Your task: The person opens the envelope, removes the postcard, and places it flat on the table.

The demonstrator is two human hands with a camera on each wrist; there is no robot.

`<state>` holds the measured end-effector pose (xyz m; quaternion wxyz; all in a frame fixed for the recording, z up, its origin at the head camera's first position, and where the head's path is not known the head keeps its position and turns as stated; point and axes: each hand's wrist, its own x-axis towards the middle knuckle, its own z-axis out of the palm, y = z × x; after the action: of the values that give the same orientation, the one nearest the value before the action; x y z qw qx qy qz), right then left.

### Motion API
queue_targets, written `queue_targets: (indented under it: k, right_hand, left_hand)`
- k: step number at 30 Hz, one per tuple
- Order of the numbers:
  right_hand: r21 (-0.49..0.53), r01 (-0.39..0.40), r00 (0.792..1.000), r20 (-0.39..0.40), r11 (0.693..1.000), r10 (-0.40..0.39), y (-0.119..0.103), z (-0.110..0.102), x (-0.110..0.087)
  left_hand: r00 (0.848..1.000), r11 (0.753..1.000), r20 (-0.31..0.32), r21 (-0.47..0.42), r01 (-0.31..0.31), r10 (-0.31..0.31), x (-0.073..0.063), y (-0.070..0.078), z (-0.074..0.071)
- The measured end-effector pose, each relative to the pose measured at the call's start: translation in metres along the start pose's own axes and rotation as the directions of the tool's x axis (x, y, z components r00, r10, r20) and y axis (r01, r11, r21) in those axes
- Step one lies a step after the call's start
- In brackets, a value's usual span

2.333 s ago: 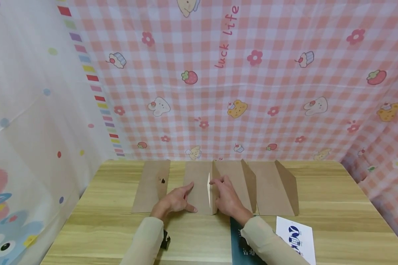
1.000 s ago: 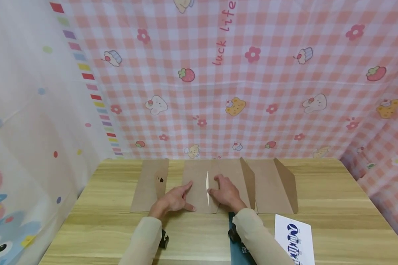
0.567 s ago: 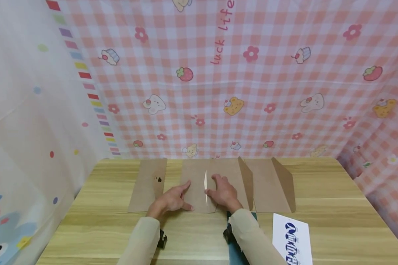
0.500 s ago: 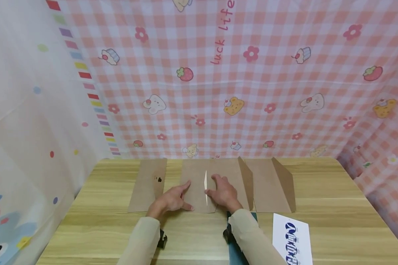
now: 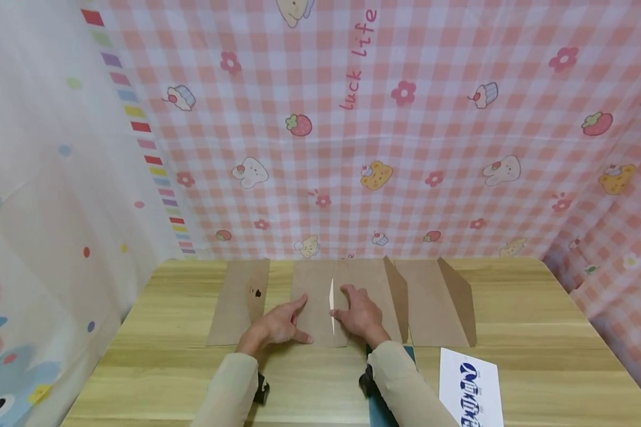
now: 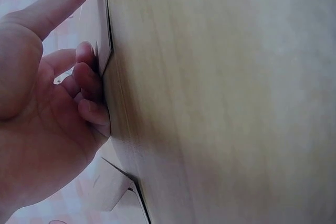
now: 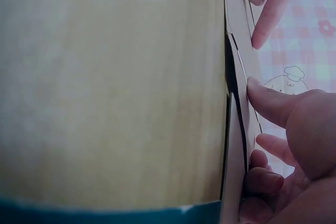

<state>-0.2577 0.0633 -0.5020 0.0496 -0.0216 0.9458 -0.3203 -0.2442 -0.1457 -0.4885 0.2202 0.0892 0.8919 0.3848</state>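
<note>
Several brown paper envelopes lie in a row on the wooden table. My left hand (image 5: 278, 323) rests on the left edge of the middle envelope (image 5: 316, 314), thumb and index finger spread apart. On its right side, my right hand (image 5: 360, 311) presses with the thumb beside a narrow white sliver (image 5: 332, 296) at the envelope's opening. The envelope's flap (image 5: 342, 276) lies low toward the right, overlapping the neighbouring envelope (image 5: 373, 276). In the right wrist view, the right thumb (image 7: 273, 100) touches the slightly bowed paper edge, and the other fingers are bent below it.
Another brown envelope (image 5: 232, 296) with a dark mark lies at the left, and one with a raised flap (image 5: 456, 296) at the right. A dark green item (image 5: 379, 409) is partly under the right forearm. Beside it lies a white card (image 5: 472, 385) with blue print.
The middle envelope's flap stood up beside the right hand; it has come down flatter. The right hand has shifted slightly, its thumb now at the white sliver. The left hand stays in place.
</note>
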Motion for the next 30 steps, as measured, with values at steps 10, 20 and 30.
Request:
queue_targets:
  k: [10,20,30]
  right_hand:
    - [0.013,-0.002,1.0,-0.011,1.0,0.002,-0.0006,0.0017,0.0003]
    - [0.025,-0.017,1.0,-0.004,1.0,0.017,0.001,0.0024,0.0007]
    - [0.018,-0.009,1.0,-0.005,1.0,0.009,0.0009,0.0036,0.0007]
  left_hand:
    - [1.0,1.0,-0.005,0.027,-0.008,0.008,0.0001,-0.0018,-0.0002]
    - [0.999,0.998,-0.015,0.051,-0.03,0.031,0.0004,-0.001,-0.0012]
    - [0.999,0.998,-0.011,0.05,-0.045,0.046,0.0003,-0.0033,-0.0019]
